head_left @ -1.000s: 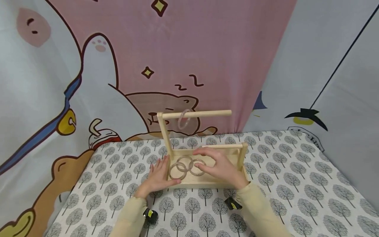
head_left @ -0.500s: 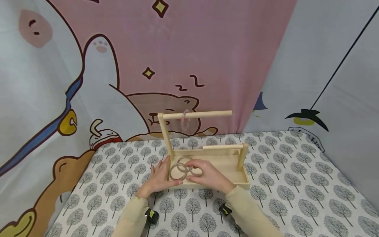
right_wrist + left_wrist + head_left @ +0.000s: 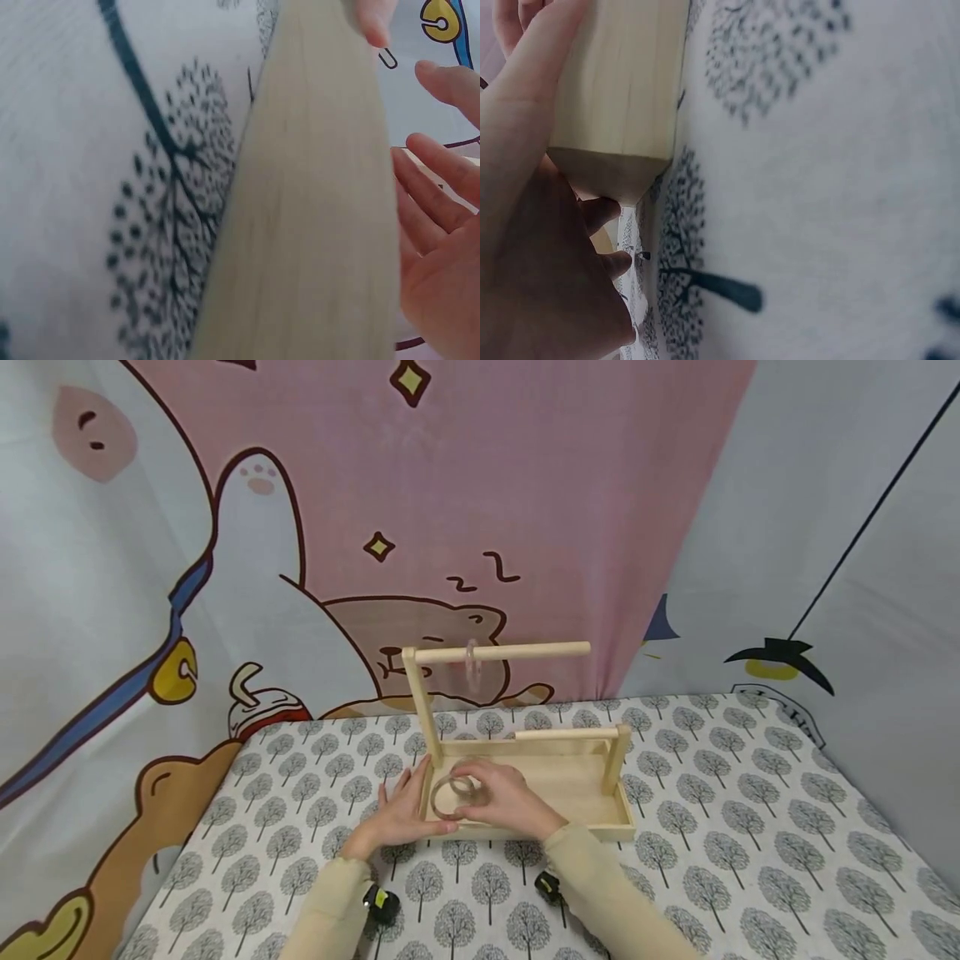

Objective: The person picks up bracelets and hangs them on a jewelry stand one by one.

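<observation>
The rings [image 3: 432,796] lay between the left hand [image 3: 403,820], fingers spread, and the nearer right hand [image 3: 505,797] (whether gripping, indiscernible).

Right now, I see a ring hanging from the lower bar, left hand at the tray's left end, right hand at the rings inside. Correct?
Wrong bar: the head view shows the hanging ring on the upper bar, not the lower bar. The left hand at the left end of the tray and right hand at the rings stand.
</observation>
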`<state>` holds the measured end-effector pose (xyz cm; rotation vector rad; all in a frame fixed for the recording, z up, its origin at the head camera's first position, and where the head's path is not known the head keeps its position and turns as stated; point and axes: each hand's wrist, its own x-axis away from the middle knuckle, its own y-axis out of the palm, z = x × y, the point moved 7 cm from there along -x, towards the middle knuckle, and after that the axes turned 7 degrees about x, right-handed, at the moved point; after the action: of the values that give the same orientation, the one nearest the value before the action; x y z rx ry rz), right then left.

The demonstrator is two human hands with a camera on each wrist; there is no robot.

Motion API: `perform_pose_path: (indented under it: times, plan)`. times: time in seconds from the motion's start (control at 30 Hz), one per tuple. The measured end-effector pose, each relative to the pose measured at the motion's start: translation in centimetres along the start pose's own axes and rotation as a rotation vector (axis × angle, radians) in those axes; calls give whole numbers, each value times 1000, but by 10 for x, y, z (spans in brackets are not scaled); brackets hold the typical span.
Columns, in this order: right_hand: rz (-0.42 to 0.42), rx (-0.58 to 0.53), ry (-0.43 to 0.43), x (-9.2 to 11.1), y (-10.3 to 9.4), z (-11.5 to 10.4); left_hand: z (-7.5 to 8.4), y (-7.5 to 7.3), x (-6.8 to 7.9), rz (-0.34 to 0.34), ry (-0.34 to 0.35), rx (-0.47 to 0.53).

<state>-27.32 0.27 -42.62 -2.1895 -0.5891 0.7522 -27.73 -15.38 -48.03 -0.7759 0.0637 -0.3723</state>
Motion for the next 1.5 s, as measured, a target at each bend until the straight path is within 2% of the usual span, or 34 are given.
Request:
perform_pose_path:
  times: [0.13,0.33,0.73,1.03,1.5]
  plan:
    - [-12,-3,37,-2,5,1,-2,1,0,-9,-15,1]
    - [-21,21,59,-6,14,9,-2,1,-2,-13,0,10]
    - [-124,48,114,-17,29,22,-2,-1,-1,0,-4,21]
    - [-163,114,101,-24,36,22,-1,0,0,-2,8,31]
    - [-156,151,142,-28,38,29,-2,3,-1,-17,-7,19]
